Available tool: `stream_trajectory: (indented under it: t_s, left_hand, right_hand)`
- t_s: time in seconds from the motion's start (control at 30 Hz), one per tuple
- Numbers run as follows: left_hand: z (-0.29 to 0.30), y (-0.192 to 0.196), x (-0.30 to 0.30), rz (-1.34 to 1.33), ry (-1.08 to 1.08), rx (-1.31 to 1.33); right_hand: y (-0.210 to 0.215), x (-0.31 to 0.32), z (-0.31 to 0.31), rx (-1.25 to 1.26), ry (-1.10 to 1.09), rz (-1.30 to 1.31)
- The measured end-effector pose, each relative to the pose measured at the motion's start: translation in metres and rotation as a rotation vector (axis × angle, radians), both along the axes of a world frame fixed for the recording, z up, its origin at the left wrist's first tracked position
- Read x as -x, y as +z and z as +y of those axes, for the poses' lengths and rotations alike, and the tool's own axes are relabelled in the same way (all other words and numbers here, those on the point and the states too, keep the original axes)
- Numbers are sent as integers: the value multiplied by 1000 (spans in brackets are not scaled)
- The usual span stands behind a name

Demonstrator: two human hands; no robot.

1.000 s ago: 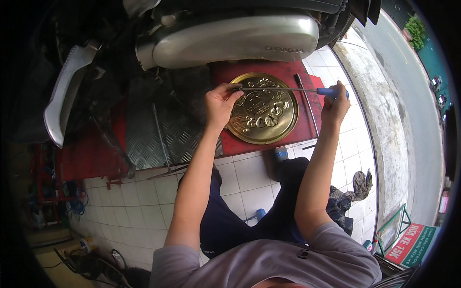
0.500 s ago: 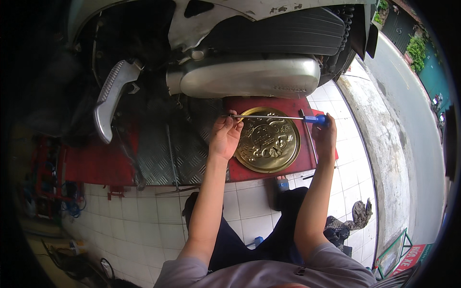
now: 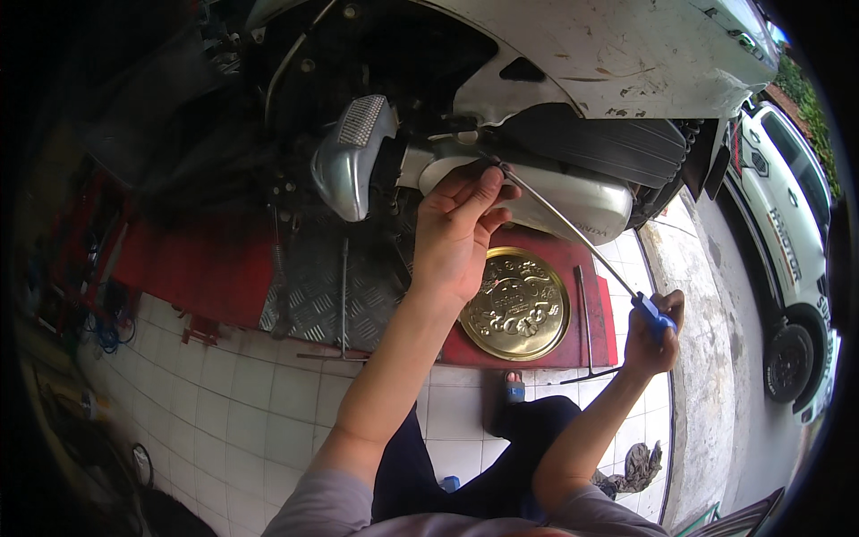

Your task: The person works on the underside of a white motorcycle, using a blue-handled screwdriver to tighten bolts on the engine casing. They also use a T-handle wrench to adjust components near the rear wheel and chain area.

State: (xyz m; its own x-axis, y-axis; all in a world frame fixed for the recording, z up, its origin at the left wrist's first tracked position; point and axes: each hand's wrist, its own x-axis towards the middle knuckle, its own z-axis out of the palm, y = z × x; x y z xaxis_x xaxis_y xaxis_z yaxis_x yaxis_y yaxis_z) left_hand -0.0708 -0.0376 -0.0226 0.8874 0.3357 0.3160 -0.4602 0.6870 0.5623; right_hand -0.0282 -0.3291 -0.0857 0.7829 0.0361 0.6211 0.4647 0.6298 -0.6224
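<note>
— Upper middle of the frame, what's going on?
— The left hand (image 3: 461,228) has its fingers pinched on the tip end of a long screwdriver (image 3: 573,234), steadying it against the silver muffler (image 3: 555,192) under the scooter (image 3: 608,63).
— And the other end?
— At the right of the frame, the right hand (image 3: 653,336) has its fingers wrapped tight on the blue handle.
— Which step would you call it?
— Seating the tip on a fastener, I'd judge; the fastener itself is hidden behind the fingers. Turning it would call for the tip held square while the right hand twists.
— Counts?
— One screwdriver, two hands, one round brass tray (image 3: 517,304) on a red mat (image 3: 591,345) at centre, one thin rod (image 3: 586,318) just right of the tray, one rag (image 3: 637,465) lower right, one white car (image 3: 787,259) at the right edge.
</note>
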Motion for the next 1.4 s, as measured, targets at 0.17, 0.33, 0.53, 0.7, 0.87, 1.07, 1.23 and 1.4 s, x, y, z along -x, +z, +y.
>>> stream_trajectory:
  t_s: [0.17, 0.33, 0.53, 0.7, 0.87, 1.07, 1.23, 1.4]
  left_hand:
    - [7, 16, 7, 18, -48, 13]
    - [12, 4, 2, 18, -151, 121]
    - [6, 8, 4, 15, 118, -72]
    - [-2, 23, 16, -41, 315, -290]
    - [-3, 24, 23, -305, 186, -570]
    - [-8, 20, 15, -283, 50, -590]
    - [-11, 21, 17, -183, 94, -550]
    - [-1, 9, 13, -64, 138, -604]
  right_hand:
    - [-1, 34, -24, 162, -330, -326]
    - [21, 54, -21, 345, -418, -637]
    - [45, 70, 2, 372, -396, -729]
    - [59, 80, 11, 331, 35, -670]
    - [64, 89, 44, 268, -7, -728]
    - [68, 78, 48, 266, 154, -854]
    - [71, 74, 42, 286, 138, -882]
    - [72, 70, 40, 357, 206, -905]
